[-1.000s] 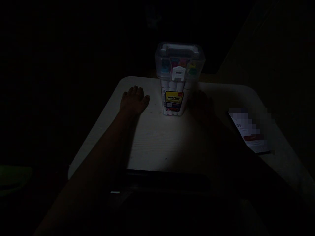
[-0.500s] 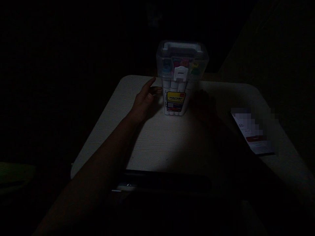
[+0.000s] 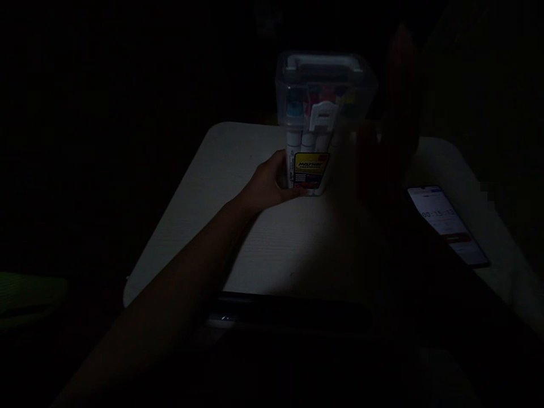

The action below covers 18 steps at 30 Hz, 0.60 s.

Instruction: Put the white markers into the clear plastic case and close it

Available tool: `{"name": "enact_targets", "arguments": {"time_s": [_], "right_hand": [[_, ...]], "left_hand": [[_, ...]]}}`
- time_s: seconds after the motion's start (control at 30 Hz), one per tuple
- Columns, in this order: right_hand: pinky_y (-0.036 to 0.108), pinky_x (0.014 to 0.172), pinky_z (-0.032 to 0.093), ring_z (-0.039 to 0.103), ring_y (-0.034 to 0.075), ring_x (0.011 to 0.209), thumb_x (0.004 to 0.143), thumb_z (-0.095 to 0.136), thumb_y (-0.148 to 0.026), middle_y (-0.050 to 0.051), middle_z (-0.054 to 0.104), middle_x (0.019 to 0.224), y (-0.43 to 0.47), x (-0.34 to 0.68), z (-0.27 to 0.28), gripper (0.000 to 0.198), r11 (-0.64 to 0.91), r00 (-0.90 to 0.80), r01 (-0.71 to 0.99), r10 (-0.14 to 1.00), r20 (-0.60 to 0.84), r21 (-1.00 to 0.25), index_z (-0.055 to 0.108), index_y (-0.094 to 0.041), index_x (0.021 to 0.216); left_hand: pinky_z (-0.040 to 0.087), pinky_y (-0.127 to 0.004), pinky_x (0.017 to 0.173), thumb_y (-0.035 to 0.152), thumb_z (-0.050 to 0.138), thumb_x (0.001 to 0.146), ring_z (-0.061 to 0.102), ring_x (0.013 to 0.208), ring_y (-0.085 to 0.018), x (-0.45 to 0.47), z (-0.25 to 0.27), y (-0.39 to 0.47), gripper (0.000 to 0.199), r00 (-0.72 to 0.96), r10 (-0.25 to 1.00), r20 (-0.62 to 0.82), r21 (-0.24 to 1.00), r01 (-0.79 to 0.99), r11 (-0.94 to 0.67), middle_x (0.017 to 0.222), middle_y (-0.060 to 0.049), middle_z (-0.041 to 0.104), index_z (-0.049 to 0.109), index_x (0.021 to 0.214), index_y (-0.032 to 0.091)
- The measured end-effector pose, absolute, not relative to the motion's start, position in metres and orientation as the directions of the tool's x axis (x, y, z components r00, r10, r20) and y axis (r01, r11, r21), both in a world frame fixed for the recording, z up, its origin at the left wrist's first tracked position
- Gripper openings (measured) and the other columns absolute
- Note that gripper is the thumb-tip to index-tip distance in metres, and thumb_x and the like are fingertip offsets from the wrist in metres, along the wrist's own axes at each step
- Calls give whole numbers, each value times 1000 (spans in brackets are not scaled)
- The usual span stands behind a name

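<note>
A clear plastic marker case [image 3: 327, 119] stands upright toward the back of the small table. It has a white handle on its lid, a white front latch and a yellow "marker" label, and it holds several white markers with coloured ends. My left hand [image 3: 270, 181] is wrapped round the case's lower left side, thumb across the front near the bottom. To the right of the case, my right hand [image 3: 391, 124] is raised in deep shadow, apart from the lid. Its fingers point up and the thumb stands away from them; the outline is dark and blurred.
A phone [image 3: 450, 226] with a lit timer screen lies on the right of the pale tabletop [image 3: 263, 249]. Along the near edge runs a dark strip [image 3: 289, 311]. Something green [image 3: 32, 294] shows at the lower left. The surroundings are very dark.
My left hand has closed on the lower part of the case, which now appears slightly turned. My right hand has risen from low beside the case to lid height, farther right.
</note>
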State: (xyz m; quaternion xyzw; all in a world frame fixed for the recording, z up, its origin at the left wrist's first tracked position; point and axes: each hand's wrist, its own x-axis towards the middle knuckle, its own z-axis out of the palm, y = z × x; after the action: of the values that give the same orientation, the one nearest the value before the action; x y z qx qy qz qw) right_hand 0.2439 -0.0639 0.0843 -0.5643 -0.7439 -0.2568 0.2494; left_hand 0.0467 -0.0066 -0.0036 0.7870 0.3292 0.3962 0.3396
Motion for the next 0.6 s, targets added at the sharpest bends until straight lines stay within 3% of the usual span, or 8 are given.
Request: {"name": "enact_targets", "arguments": {"time_s": [0.1, 0.2, 0.3, 0.4, 0.47, 0.57, 0.6], "right_hand": [[25, 126, 18, 27, 17, 149, 101, 13, -35, 11, 37, 155, -69, 235, 92, 64, 391, -328, 913, 526, 785, 119, 39, 1, 148], [27, 128, 16, 23, 17, 151, 102, 11, -36, 9, 34, 157, -74, 231, 96, 65, 342, -364, 921, 591, 720, 185, 44, -2, 146], [34, 129, 11, 14, 15, 154, 99, -2, -39, 0, 25, 161, -80, 227, 101, 73, 270, -389, 921, 698, 601, 282, 48, -14, 145], [41, 128, 15, 17, 18, 154, 97, -2, -39, -4, 30, 159, -78, 225, 101, 71, 282, -360, 933, 738, 571, 225, 50, -24, 142], [42, 124, 25, 33, 21, 147, 97, 7, -43, -1, 43, 151, -70, 227, 96, 64, 384, -373, 912, 640, 672, 140, 55, -25, 136], [38, 109, 46, 55, 20, 124, 98, 32, -42, 5, 61, 130, -54, 234, 88, 43, 622, -358, 775, 290, 887, 110, 64, -21, 118], [37, 105, 49, 58, 20, 118, 98, 38, -39, 7, 63, 124, -49, 236, 87, 39, 660, -349, 741, 220, 911, 124, 65, -18, 115]], "left_hand": [[55, -44, 100, 73, 77, 57, 66, 113, -29, 47, -3, -7, 92, 465, 797, 385, 809, 245, -534, 122, -13, 64, 47, 124, 16], [56, -44, 100, 72, 77, 58, 67, 112, -29, 48, -4, -7, 91, 469, 791, 394, 820, 209, -533, 122, -14, 64, 47, 123, 16], [56, -44, 99, 73, 75, 60, 66, 113, -30, 48, -5, -6, 90, 473, 786, 398, 824, 191, -533, 123, -14, 63, 47, 123, 16], [56, -45, 99, 72, 76, 60, 66, 113, -30, 47, -8, -3, 89, 479, 778, 406, 816, 193, -545, 123, -13, 63, 46, 124, 17], [57, -44, 97, 71, 78, 59, 67, 111, -30, 47, -10, 0, 89, 478, 761, 439, 802, 174, -572, 121, -12, 65, 47, 123, 17], [59, -43, 95, 71, 79, 56, 68, 108, -29, 46, -15, 4, 89, 461, 737, 495, 770, 161, -617, 117, -11, 66, 48, 121, 18], [59, -43, 94, 70, 80, 56, 69, 107, -28, 46, -16, 5, 89, 458, 733, 503, 761, 166, -627, 116, -11, 66, 48, 121, 18]]}}
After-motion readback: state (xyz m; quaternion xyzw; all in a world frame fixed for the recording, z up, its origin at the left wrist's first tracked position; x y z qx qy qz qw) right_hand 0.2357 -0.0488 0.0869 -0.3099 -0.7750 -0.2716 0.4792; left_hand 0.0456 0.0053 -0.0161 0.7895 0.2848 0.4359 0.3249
